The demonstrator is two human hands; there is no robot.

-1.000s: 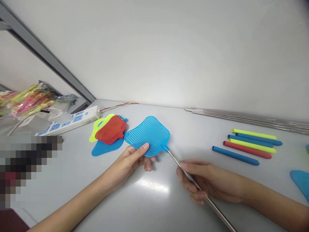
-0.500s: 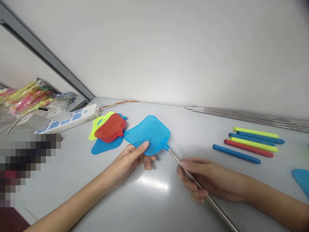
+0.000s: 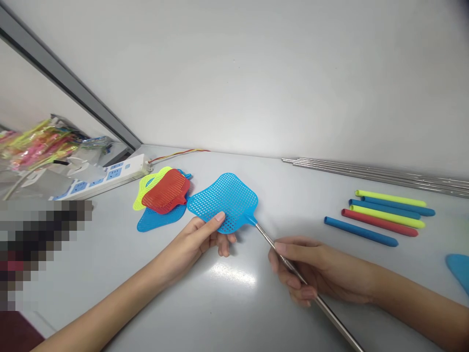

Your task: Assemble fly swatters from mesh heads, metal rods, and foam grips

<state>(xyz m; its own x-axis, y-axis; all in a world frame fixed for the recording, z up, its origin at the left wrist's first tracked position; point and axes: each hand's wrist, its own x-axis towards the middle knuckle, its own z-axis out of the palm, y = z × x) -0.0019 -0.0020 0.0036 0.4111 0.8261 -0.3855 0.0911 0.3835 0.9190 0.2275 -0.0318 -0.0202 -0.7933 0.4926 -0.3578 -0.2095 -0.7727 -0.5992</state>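
Observation:
Between thumb and fingers, my left hand [image 3: 205, 232] pinches the lower edge of a blue perforated fly swatter head [image 3: 232, 198]. A slim silver metal rod [image 3: 335, 320] meets the neck of that head. My right hand [image 3: 306, 269] is wrapped round the rod a little below the joint, and the rod's lower end runs out of the frame. Left of the held head lies a small pile of swatter heads: a red one [image 3: 166, 191] on top, a yellow one [image 3: 141, 198] and blue [image 3: 157, 220] beneath.
Several coloured tubes [image 3: 381, 222] lie at the right, with silver rods [image 3: 366, 174] behind them along the wall. A power strip [image 3: 124, 171] stands at the left, near plastic-wrapped colourful items [image 3: 44, 144]. A blue piece [image 3: 458, 269] shows at the right edge.
Both hands keep the same grips on the swatter head and rod. The view has shifted very slightly; nothing else visibly differs.

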